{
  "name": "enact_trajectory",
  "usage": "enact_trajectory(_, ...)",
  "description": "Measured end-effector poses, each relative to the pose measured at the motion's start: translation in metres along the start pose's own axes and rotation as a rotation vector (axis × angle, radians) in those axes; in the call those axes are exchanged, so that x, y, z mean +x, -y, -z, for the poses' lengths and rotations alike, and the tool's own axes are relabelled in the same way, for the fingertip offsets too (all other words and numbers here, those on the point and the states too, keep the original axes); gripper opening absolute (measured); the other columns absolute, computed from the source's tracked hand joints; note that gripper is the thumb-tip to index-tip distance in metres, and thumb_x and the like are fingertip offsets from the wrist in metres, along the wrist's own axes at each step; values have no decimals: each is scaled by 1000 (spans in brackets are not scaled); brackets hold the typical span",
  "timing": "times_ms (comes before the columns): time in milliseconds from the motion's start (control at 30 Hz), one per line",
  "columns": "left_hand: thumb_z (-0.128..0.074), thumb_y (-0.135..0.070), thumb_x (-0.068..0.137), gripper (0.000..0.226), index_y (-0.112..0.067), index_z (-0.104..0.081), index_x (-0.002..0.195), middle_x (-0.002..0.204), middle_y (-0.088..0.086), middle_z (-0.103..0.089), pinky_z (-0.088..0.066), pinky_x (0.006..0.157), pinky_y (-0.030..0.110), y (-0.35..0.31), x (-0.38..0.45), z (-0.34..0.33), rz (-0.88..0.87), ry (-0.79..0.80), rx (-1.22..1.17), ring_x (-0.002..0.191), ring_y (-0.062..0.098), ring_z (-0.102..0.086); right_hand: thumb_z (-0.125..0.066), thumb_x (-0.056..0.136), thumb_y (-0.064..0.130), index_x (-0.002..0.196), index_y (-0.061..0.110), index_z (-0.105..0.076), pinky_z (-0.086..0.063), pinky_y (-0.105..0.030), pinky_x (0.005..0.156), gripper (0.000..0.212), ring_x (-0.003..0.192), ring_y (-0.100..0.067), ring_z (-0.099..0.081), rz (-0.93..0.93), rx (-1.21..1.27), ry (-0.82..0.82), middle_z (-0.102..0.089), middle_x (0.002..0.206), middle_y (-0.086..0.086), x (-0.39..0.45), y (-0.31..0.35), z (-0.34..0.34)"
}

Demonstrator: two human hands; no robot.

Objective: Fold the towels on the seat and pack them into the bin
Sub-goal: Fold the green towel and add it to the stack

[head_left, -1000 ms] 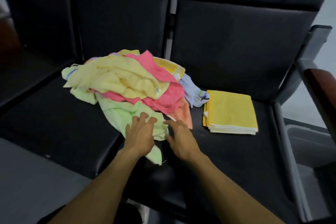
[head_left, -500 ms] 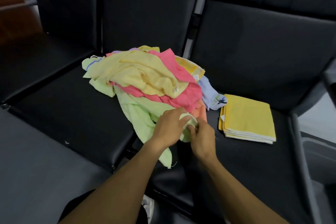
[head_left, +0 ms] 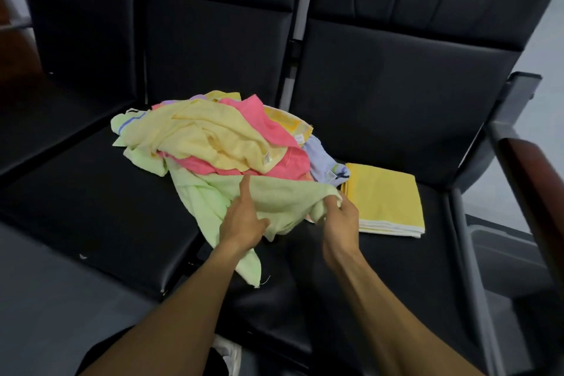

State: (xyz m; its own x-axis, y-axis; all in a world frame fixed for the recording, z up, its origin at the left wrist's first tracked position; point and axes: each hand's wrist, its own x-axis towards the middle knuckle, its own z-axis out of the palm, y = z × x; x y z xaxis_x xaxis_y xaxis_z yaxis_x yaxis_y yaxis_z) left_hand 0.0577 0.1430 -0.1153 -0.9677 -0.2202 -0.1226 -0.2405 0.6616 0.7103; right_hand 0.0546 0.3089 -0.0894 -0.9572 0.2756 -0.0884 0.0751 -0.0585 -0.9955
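Head view: green towel (head_left: 283,195) gripped by both hands.
Right hand (head_left: 340,220) is pinched on its corner, left hand (head_left: 244,220) closed on its edge; it is drawn from the towel pile (head_left: 213,137), left of the folded yellow stack (head_left: 387,198) on the seat (head_left: 396,268).

Fluffy terry-cloth towels (head_left: 213,143) lie on smooth, faintly glossy leather-like seats (head_left: 91,198).

towel heap (head_left: 213,143) on left seat (head_left: 91,192), folded stack (head_left: 387,198) just right of it

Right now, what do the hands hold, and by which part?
Both hold the light green towel: right hand pinches its bunched end, left hand grips its middle.
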Motion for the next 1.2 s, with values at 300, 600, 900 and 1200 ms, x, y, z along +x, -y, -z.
enact_trajectory(300,-44,6,86,50,-23,-67,119,113,1,-70,-47,80,29,-1,11,2,4,-162,-130,100,20,-62,-34,104,14,110,14,-50,-41,-17,68,16,81,-8,-52,195,-510,396,-56,91,7,-6,-5,-22)
enact_trajectory(600,-43,13,78,70,-31,-66,127,89,-6,-73,-49,73,14,-29,-4,6,-370,13,-236,81,0,-64,-71,88,25,151,30,-36,-46,-21,81,72,110,-10,-60,206,-699,569,-59,121,12,16,-22,0)
enact_trajectory(900,-31,-55,104,60,-36,-10,158,152,8,-43,-42,110,52,7,18,7,293,-53,-567,129,34,-53,-61,90,28,113,14,-66,-52,-30,71,28,88,-20,-66,-286,207,174,-68,107,-3,12,4,-27)
enact_trajectory(1200,-48,-5,96,38,-20,-62,127,127,4,-66,-52,90,30,-2,14,17,256,-184,-632,112,21,-63,-57,88,56,132,26,-48,-46,-39,102,54,114,-14,-57,-19,-654,597,-58,127,10,-5,-12,-32)
